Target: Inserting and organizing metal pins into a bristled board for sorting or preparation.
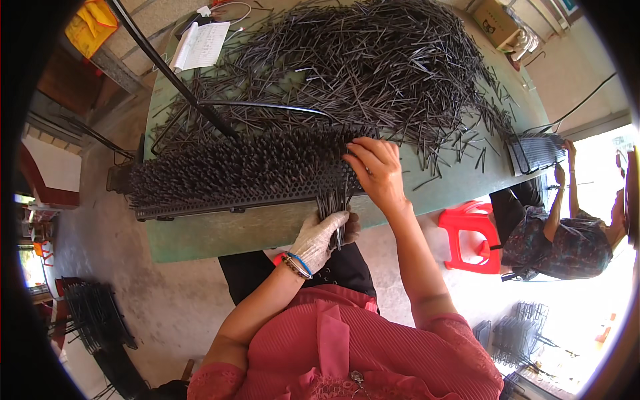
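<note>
My left hand [320,237], in a pale work glove with bracelets at the wrist, is closed round a bundle of thin black strips [333,205] held upright at the table's near edge. Just above it, my bare right hand [379,172] pinches with thumb and forefinger at a thin black strip, mostly hidden by the fingertips. Those fingertips are over the right part of a long black perforated rack [220,208]. Dense rows of upright black strips [227,163] fill its holes, while the right end shows barer holes.
A large loose heap of black strips [373,60] covers the green table [200,240]. A black metal bar [170,73] slants over the rack. An open notebook [202,45] lies at the back left. At right, another person [560,240] works at a similar rack [539,152], by a red stool [470,233].
</note>
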Motion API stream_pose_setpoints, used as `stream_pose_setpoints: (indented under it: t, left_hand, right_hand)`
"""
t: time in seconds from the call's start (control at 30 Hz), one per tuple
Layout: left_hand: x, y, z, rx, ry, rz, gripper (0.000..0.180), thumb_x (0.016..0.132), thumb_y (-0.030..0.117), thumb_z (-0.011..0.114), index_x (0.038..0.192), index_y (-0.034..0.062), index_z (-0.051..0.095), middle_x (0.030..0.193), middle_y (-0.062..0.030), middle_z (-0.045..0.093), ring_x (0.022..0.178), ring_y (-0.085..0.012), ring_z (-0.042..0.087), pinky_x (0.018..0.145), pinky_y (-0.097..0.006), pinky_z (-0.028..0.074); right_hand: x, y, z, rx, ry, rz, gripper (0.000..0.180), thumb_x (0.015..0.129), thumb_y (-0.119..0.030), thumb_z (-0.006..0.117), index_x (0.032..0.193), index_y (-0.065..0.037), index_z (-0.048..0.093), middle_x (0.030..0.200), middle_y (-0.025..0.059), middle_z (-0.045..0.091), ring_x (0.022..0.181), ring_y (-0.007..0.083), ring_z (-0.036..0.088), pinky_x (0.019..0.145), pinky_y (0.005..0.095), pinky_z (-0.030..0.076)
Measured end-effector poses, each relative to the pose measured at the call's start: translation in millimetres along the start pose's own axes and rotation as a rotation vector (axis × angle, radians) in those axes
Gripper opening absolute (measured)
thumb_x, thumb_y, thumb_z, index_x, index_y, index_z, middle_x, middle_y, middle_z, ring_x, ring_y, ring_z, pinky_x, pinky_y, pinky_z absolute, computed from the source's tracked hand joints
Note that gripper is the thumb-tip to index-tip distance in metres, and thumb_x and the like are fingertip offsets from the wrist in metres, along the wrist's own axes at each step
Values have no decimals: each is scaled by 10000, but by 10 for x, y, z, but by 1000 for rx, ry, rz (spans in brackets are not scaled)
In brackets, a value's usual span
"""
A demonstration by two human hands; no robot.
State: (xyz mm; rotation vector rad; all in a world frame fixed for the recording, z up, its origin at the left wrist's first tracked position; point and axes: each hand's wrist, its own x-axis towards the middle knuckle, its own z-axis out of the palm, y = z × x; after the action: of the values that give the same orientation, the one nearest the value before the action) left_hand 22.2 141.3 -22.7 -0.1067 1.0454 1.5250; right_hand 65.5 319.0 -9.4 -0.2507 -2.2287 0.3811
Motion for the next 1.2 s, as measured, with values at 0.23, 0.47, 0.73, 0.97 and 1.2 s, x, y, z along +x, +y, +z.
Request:
stream_pose_setpoints:
  t: [0.23, 0.47, 0.73, 0.97, 1.2]
  left_hand:
    - [-11, -10, 14, -44, 2, 15, 280, 948, 151, 598, 1202, 39, 562, 1020, -115, 675, 796, -176, 674, 701, -304, 575]
    - [-75, 88, 38, 24, -184, -13, 319, 962, 153, 565, 1262, 51, 526, 1067, -118, 664, 714, -102, 632, 584, -230, 523]
    - [7, 20, -20, 18, -82, -14, 284, 953, 143, 584, 1222, 53, 564, 1039, -110, 676, 737, -111, 634, 598, -237, 538]
    - [26, -2, 3, 67, -58, -53, 300, 948, 158, 599, 1212, 24, 549, 1041, -130, 681, 754, -130, 662, 633, -252, 569]
    - [-39, 22, 33, 50, -15, -51, 265, 946, 165, 612, 1168, 27, 567, 1032, -124, 683, 821, -190, 677, 679, -310, 587]
  right_hand:
    - [-222, -277, -331, 343, -409, 649, 290, 888, -217, 724, 992, 53, 708, 851, 114, 673, 685, 141, 617, 611, 287, 488]
    - [-255, -108, -370, 749, -453, 922, 244, 901, -208, 716, 978, 23, 733, 809, 47, 695, 716, 88, 609, 631, 256, 477]
    - [-117, -7, -369, 704, -184, 936, 197, 913, -134, 694, 1029, 23, 720, 828, 40, 703, 750, 75, 610, 687, 229, 492]
    - [106, 168, -125, 403, 27, 561, 176, 884, -69, 704, 1042, 7, 713, 905, 43, 699, 799, 79, 622, 738, 222, 488]
    - [73, 182, -11, 45, -3, 138, 171, 814, -111, 751, 960, -25, 729, 913, 68, 656, 830, 227, 601, 773, 334, 470]
